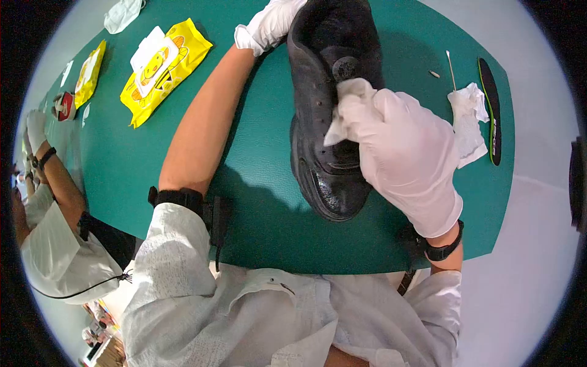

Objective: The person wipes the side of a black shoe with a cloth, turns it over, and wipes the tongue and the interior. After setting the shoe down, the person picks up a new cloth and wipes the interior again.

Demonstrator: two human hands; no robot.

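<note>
A black shoe [310, 116] stands on the green table, toe towards me, with bare lace holes and a shiny, wet-looking toe cap. In its white glove, my left hand [273, 25] is at the shoe's upper left side near the heel, closed against it; its fingertips are partly hidden at the frame's top edge. My right hand [406, 147], also gloved, is closed around a crumpled white wipe [353, 92]. It presses the wipe on the shoe's tongue and lacing area, hiding part of the shoe's right side.
Right of the shoe lie a crumpled white wipe [469, 125], a cotton swab [451, 70] and a black insole with green edging [491, 110]. Left are a yellow wipes pack [160, 70], a second yellow pack [90, 74] and a face mask [122, 15]. A co-worker [58, 232] sits at the left.
</note>
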